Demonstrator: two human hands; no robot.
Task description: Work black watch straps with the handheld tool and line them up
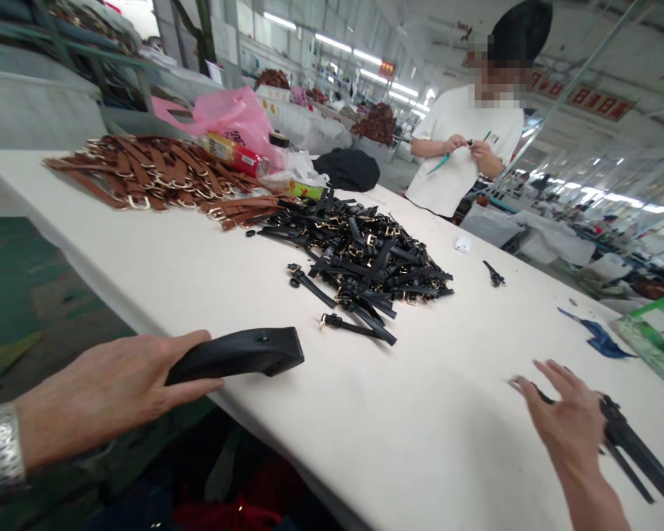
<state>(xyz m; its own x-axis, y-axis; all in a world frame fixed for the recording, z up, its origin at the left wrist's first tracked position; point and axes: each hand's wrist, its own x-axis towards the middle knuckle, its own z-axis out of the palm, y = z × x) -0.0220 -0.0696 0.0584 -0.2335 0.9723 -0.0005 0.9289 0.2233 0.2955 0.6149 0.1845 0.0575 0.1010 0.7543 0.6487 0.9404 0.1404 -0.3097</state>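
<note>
My left hand [111, 387] grips a flat black leather piece [249, 352] at the near edge of the white table [199, 265], thumb on top. My right hand [569, 420] hovers with fingers spread over a few black straps [634, 446] lying at the right. A large pile of black straps with gold buckles [365, 258] sits mid-table, beyond both hands. One loose black strap [354, 327] lies at the pile's near side.
A pile of brown buckled straps [149, 173] lies at the far left, with a pink plastic bag [237, 118] behind it. A person in a white shirt [465, 147] stands across the table handling something small. A blue scrap [600, 335] and a green packet [656, 335] lie at the right.
</note>
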